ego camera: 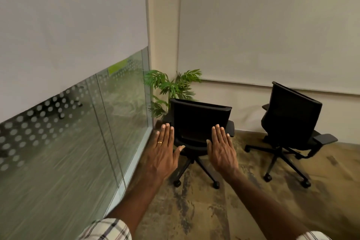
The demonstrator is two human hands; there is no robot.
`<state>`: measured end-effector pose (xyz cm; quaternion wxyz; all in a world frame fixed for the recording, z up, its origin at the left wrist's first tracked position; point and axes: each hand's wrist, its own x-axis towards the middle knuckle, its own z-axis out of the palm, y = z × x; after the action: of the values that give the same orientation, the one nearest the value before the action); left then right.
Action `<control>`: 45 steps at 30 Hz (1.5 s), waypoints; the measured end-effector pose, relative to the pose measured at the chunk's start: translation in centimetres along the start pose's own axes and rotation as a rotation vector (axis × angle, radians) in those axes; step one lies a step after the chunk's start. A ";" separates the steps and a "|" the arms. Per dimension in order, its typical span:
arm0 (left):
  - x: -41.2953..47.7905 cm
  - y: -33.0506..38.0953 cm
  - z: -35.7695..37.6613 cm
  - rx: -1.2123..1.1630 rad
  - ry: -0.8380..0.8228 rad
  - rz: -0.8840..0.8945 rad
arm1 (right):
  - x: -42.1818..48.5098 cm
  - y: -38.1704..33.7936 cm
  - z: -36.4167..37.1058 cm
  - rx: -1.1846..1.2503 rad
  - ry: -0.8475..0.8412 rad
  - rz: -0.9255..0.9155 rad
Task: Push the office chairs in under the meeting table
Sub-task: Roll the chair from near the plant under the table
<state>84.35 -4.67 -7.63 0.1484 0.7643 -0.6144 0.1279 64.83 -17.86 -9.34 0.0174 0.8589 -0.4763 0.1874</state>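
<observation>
Two black office chairs on castors stand in the room's corner. The nearer chair (198, 119) shows me its backrest, close to the glass wall. The second chair (292, 115) stands to the right, turned partly away, near the far wall. My left hand (164, 146), with a ring on it, and my right hand (222, 146) are stretched out flat, palms down, fingers apart, in front of the nearer chair's back. I cannot tell whether they touch it. No meeting table is in view.
A glass partition (81, 142) with frosted dots runs along the left. A green potted plant (171, 87) stands in the corner behind the nearer chair. Roller blinds (272, 25) cover the far wall. Patterned carpet (194, 210) lies underfoot.
</observation>
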 end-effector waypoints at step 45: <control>50.4 -9.3 27.8 -0.160 -0.568 0.239 | 45.7 17.8 19.3 -0.236 -0.529 0.158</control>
<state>104.48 -58.87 -14.87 0.0145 0.6777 -0.7249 -0.1226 77.76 -68.68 -14.45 -0.0222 0.8302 -0.5482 -0.0989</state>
